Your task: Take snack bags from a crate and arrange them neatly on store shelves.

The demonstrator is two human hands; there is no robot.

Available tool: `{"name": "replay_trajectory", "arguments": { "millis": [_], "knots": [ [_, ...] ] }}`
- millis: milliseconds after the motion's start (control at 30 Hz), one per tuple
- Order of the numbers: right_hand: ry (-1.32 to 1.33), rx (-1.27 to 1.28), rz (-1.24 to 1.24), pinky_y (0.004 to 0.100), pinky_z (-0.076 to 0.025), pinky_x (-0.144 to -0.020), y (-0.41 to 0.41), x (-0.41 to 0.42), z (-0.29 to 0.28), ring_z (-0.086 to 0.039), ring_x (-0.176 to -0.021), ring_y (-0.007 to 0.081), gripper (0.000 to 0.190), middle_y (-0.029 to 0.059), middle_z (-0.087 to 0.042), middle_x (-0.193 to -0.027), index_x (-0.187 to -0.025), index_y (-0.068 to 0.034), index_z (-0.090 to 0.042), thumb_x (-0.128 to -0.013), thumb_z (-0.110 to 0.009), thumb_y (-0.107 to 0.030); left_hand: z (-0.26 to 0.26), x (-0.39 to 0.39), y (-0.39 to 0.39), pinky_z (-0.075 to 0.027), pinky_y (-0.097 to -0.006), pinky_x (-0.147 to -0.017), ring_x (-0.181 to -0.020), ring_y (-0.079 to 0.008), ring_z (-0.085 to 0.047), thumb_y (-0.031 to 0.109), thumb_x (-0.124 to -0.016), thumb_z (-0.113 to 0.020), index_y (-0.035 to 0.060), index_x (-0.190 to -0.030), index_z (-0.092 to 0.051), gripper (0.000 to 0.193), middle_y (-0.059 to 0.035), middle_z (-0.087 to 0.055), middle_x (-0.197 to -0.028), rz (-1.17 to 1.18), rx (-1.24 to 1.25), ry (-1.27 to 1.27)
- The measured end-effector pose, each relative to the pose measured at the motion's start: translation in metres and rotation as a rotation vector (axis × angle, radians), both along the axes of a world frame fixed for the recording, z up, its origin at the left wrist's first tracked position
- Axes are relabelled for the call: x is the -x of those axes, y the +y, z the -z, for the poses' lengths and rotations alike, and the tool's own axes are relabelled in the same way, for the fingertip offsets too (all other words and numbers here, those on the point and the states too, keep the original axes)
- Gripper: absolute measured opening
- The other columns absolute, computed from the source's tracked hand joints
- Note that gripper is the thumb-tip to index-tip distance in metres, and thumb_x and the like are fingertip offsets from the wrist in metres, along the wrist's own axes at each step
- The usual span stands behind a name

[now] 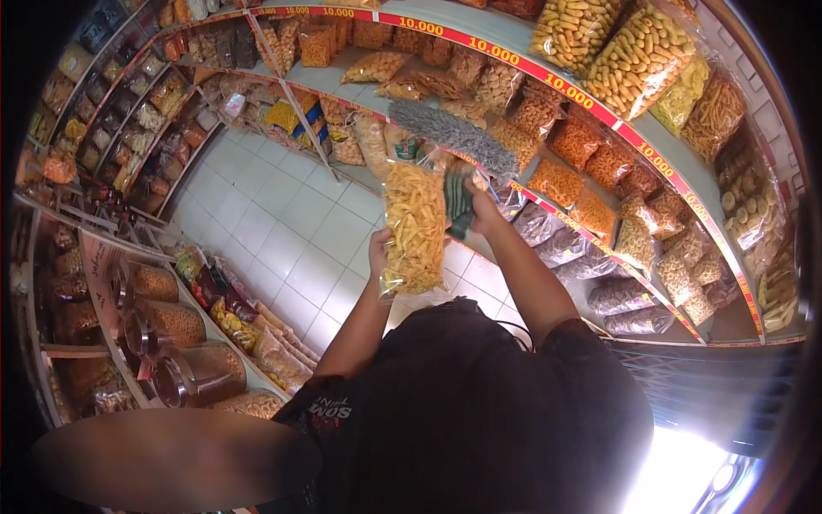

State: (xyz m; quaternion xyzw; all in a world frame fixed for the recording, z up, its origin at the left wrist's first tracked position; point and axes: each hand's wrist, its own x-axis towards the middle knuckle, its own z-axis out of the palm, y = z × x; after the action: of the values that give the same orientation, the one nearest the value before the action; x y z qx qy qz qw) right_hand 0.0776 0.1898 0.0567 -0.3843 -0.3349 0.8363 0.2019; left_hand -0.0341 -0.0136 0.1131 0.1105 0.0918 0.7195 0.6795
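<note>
A clear plastic bag of yellow chips (pixel 414 228) is upright in front of my chest, gripped along its side by my left hand (pixel 380 252). In my right hand (pixel 483 207) is a bunched dark green striped cloth (pixel 457 200), right beside the bag's other edge. A grey fluffy duster (pixel 453 135) extends past my right hand along the shelf front. Whether its handle is in that hand, I cannot tell.
Shelves (pixel 437 70) of bagged snacks, with red price strips (pixel 494 50), curve ahead and to the right. Lidded jars (pixel 199 372) fill a shelf at left, beside a row of packets (pixel 237 308). White floor tiles (pixel 282 225) show between the shelves.
</note>
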Motion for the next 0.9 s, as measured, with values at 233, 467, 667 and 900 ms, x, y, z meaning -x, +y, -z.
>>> {"name": "replay_trajectory", "arguments": {
  "millis": [233,467,667,900],
  "knots": [
    [0.218,0.027,0.134,0.0400,-0.051,-0.090,-0.042,-0.015,-0.037,-0.064,-0.103,0.0252,0.048,0.0111,-0.064,-0.117,-0.127,-0.005,-0.052,-0.100,-0.042,-0.044,-0.005,0.020,-0.014,-0.032,-0.0540,-0.110,-0.135,-0.0406,-0.034,0.048,-0.076,-0.053,0.0027,-0.148,-0.022,0.090,-0.0230,-0.034,-0.147,-0.120,-0.054,0.070],
    [-0.704,-1.620,0.151,0.0391,-0.043,-0.099,0.045,0.009,-0.104,-0.052,-0.119,0.0346,0.055,0.0153,-0.054,-0.130,-0.126,-0.003,-0.052,-0.086,-0.064,-0.039,-0.009,0.015,-0.002,-0.033,-0.0544,-0.109,-0.135,-0.0423,-0.032,0.047,-0.075,-0.055,0.0027,-0.149,-0.018,0.094,-0.0276,-0.028,-0.148,-0.106,-0.023,0.046],
    [-1.286,-1.868,-0.441,0.0508,-0.031,-0.110,0.084,-0.005,-0.066,-0.030,-0.136,0.0374,0.060,0.0117,-0.040,-0.145,-0.140,-0.017,-0.043,-0.087,-0.062,-0.037,-0.002,0.005,0.010,-0.045,-0.0582,-0.095,-0.127,-0.0426,-0.042,0.046,-0.076,-0.055,0.0051,-0.149,-0.022,0.090,-0.0274,-0.032,-0.145,0.051,0.011,-0.088],
    [-0.475,-1.303,-0.027,0.0480,-0.031,-0.109,-0.005,-0.076,-0.085,-0.028,-0.139,0.0347,0.069,0.0141,-0.029,-0.152,-0.148,-0.016,-0.032,-0.091,-0.057,-0.044,0.000,-0.008,0.042,-0.050,-0.0513,-0.090,-0.110,-0.0366,-0.058,0.043,-0.081,-0.050,0.0028,-0.139,-0.040,0.072,-0.0191,-0.053,-0.130,0.093,-0.038,-0.042]
  ]
}}
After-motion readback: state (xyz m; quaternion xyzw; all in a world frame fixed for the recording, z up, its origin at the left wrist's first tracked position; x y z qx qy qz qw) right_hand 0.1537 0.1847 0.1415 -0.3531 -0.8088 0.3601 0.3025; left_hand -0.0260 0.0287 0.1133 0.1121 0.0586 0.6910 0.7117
